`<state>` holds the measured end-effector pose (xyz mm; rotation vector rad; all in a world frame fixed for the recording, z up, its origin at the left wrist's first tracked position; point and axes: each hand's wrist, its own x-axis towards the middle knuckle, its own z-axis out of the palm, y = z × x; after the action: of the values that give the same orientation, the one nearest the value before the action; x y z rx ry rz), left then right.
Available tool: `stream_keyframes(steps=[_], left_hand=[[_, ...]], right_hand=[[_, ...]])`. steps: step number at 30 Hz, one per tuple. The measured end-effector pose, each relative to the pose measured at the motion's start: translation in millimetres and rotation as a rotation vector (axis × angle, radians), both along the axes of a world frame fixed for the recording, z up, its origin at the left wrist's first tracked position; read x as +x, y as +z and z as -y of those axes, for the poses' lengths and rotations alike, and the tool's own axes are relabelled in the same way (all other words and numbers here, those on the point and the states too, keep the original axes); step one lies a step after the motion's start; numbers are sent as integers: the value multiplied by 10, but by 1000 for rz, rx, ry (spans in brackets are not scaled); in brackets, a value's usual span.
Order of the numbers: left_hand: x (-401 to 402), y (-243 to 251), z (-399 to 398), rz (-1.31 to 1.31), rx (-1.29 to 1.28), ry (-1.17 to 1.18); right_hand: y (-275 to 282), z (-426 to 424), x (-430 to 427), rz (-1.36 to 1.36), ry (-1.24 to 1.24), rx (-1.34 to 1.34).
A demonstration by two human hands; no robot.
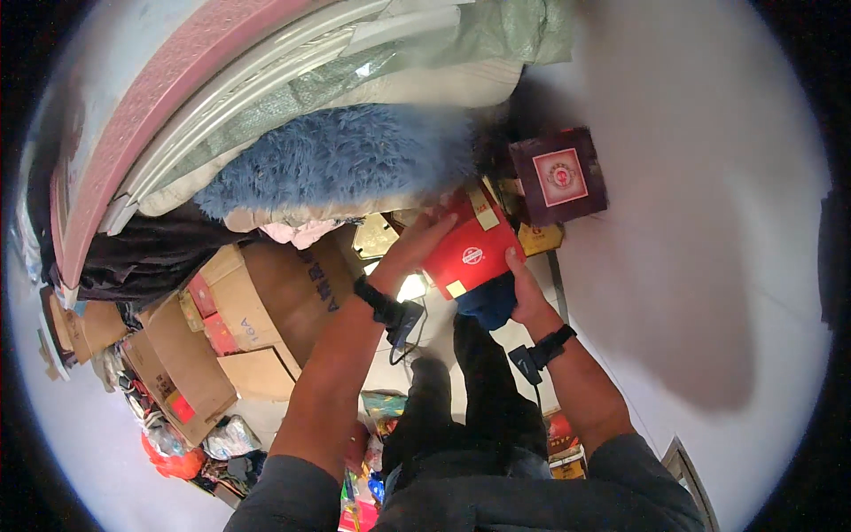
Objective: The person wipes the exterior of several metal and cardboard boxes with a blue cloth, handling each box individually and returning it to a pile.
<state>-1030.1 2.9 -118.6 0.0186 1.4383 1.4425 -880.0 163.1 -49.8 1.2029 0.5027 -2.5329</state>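
Observation:
A red box [465,259] with a round white emblem and pale yellow labels is held in front of me between both hands. My left hand [425,239] grips its left side, with the fingertips partly hidden near the far edge. On the near right side, my right hand [528,289] has its thumb over the edge, and its other fingers are out of sight behind the box. Just past the red box is a dark maroon box [532,156] with a pink square label. A yellow box [540,238] shows beneath the maroon one.
Stacked bedding with a blue shaggy cover [339,159] hangs close on the far left. Cardboard boxes [233,312] crowd the floor at left, near plastic bags [176,455]. A white wall [665,233] stands on the right. Colourful packages [362,492] lie beside my legs.

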Motion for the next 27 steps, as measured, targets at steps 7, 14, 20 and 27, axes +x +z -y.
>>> stream_keyframes(steps=[7,14,20,27], left_hand=[[-359,332,-292,83,-314,-306],[-246,-46,-139,-299,208,-73],[-56,-182,-83,-202,-33,94],[334,-401,-133,-253,-125,376]], right_hand=[[-290,-22,-115,127,-65,32],[-642,107,-106,166,-15,-1],[-620,91,-279,170,0,55],[-548,99,-353,210,56,334]])
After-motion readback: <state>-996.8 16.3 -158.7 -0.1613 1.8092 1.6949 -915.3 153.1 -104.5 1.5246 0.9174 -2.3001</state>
